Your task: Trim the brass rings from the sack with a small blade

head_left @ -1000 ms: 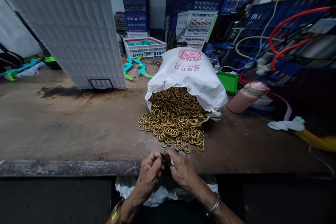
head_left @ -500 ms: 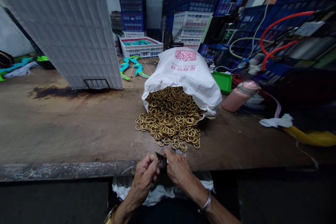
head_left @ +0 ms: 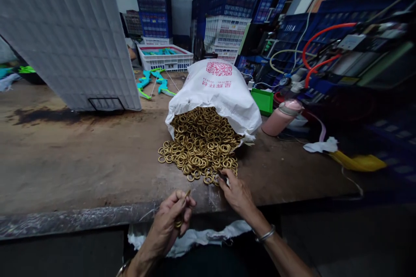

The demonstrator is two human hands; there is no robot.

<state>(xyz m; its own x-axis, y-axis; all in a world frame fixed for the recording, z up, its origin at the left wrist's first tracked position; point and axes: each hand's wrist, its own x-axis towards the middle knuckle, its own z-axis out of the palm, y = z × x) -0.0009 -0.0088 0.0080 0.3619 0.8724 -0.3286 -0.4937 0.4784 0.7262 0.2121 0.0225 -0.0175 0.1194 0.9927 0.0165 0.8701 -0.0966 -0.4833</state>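
My left hand, at the table's front edge, is closed with a gold-coloured ring pinched between thumb and forefinger. More rings sit lower in its curled fingers. To the right, my right hand grips a small knife whose dark blade points at the near right side of the ring pile; most of its handle is hidden. Whether the blade touches a ring I cannot tell. The pile spills from the mouth of a white woven sack with red print, which lies on its side.
A pale ribbed panel stands at the left. Behind are turquoise-green toy bows and a white crate. A green tray, pink bottle and yellow cloth lie right of the sack.
My hands have parted. The right hand has moved forward with the knife to the pile's edge, while the left stays near the table edge with its rings. The view has shifted slightly right.
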